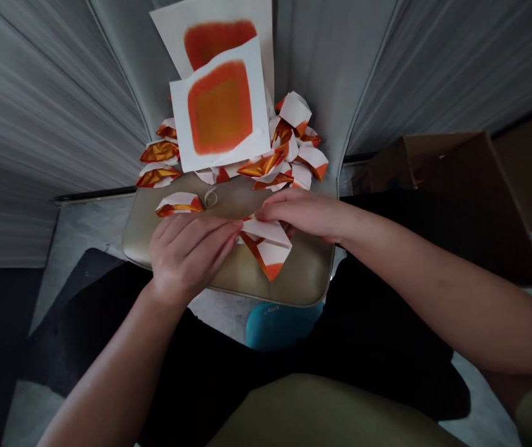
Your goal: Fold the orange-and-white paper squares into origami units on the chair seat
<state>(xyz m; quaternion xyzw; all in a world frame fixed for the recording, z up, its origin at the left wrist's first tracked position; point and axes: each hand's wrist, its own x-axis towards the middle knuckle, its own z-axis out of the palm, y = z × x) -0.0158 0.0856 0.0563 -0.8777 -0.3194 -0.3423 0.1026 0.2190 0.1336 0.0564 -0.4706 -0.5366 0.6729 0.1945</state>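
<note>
Grey pleated fabric (61,93) surrounds a tan padded seat (312,261), above a pale floor (72,233). Clock bearings are taken from the half-folded paper (270,245), white and orange, held over the seat's near part. At 6 o'clock, below the seat, is a blue object (284,326). At 9 the left hand (191,251) pinches the paper's edge; at 1 the right hand (298,211) grips it, thumb on top. A finished fold (179,203) sits at 10, just beyond the left hand, with a small pale ring (210,197) beside it. Farther out are a cardboard box (452,164) at 2, gold-centred folds (159,152) at 10, a heaped pile (293,146) past 12, and flat sheets (221,115) overlapping at 11.
</note>
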